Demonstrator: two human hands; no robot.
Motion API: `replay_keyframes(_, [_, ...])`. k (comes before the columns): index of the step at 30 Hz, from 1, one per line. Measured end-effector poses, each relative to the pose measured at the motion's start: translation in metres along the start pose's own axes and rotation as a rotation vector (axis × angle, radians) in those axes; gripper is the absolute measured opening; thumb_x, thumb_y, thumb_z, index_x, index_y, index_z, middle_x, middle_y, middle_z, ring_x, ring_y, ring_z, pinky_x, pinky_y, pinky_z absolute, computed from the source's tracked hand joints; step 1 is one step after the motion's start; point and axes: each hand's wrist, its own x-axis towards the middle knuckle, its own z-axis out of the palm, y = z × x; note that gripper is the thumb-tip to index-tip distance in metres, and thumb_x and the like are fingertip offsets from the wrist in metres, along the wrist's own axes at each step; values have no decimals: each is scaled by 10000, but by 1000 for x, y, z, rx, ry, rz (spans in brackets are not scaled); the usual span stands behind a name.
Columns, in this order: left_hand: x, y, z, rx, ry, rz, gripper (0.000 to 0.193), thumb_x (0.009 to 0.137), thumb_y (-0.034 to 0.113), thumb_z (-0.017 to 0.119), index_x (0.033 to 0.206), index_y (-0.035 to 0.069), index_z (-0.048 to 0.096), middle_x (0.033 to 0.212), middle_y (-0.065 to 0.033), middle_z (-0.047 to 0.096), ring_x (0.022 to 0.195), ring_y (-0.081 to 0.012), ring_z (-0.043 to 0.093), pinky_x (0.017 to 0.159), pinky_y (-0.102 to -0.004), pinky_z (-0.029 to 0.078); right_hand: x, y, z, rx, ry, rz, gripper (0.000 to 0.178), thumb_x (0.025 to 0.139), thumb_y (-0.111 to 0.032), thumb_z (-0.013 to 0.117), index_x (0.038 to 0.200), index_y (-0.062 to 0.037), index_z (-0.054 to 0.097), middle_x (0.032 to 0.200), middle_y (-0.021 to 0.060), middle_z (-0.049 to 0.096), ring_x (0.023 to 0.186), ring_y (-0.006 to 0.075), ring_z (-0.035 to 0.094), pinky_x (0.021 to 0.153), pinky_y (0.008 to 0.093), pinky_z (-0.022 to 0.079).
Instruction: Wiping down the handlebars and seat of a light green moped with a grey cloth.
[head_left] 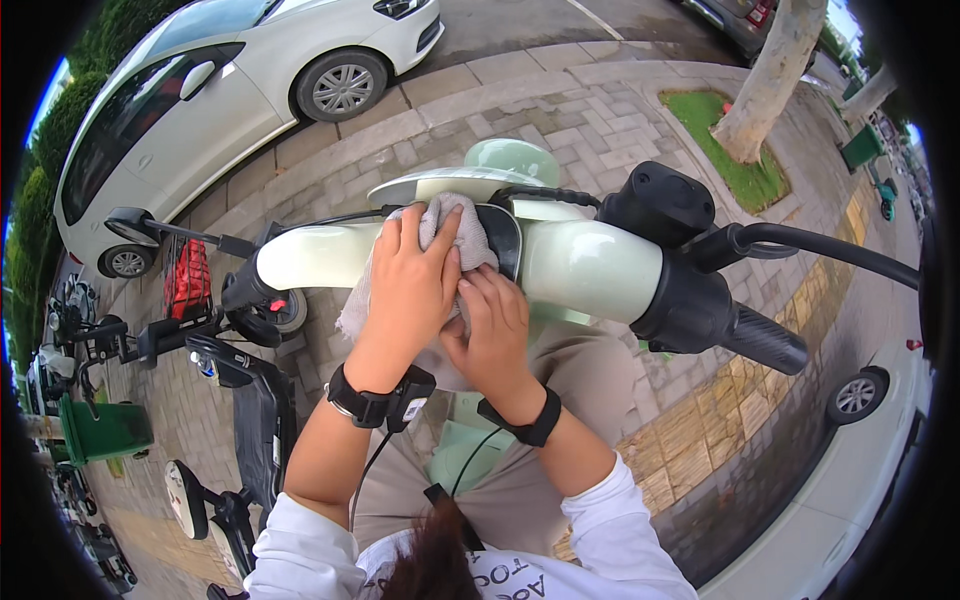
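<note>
A pale green electric scooter's handlebar cover [590, 262] stretches across the view in front of me. On its middle, over the dark display panel [503, 238], lies a bunched grey cloth [462, 222]. My left hand [408, 285] presses the cloth from above, fingers extended over it and gripping its folds. Close beside it, my right hand [492, 318] has its fingers curled on the cloth's near edge. One loose end of the cloth hangs down to the left of my left hand. What lies under the cloth is hidden.
A black grip [765, 338] juts out at the right, beside a black mirror housing [670, 203]. Another mirror [133, 226] extends left. Parked scooters [262, 430] stand close on the left. A white car [240, 95] is ahead, and a tree trunk [770, 85] rises at the far right.
</note>
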Motion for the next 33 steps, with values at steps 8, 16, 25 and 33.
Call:
replay_keyframes(8, [-6, 5, -7, -49, -52, -48, 340, 764, 50, 469, 1102, 28, 504, 1050, -205, 429, 885, -349, 417, 774, -393, 363, 0, -2, -10, 23, -107, 20, 408, 559, -20, 555, 958, -12, 471, 944, 112, 502, 938, 275, 472, 779, 393, 388])
replay_keyframes(16, [-34, 16, 1, -10, -42, -10, 377, 715, 102, 527, 1091, 73, 534, 1020, -171, 445, 876, -321, 416, 761, -391, 339, -8, 4, -16, 121, -60, 9, 351, 515, 47, 512, 854, -34, 467, 771, 94, 512, 740, 260, 474, 687, 359, 362])
replay_keyframes(25, [-19, 25, 4, -38, -15, 59, 348, 718, 116, 537, 1065, 94, 550, 1030, -160, 446, 869, -302, 417, 753, -370, 344, -7, 11, -14, 184, 166, 32, 232, 524, 89, 499, 709, -48, 465, 665, 75, 453, 633, 253, 454, 541, 339, 369])
replay_keyframes(33, [-16, 26, 1, -79, -30, 29, 343, 727, 121, 532, 1070, 107, 548, 1042, -159, 447, 875, -303, 418, 753, -374, 340, -11, 16, -19, 216, 140, 61, 195, 528, 74, 526, 658, -63, 482, 630, 56, 459, 581, 238, 453, 512, 333, 357])
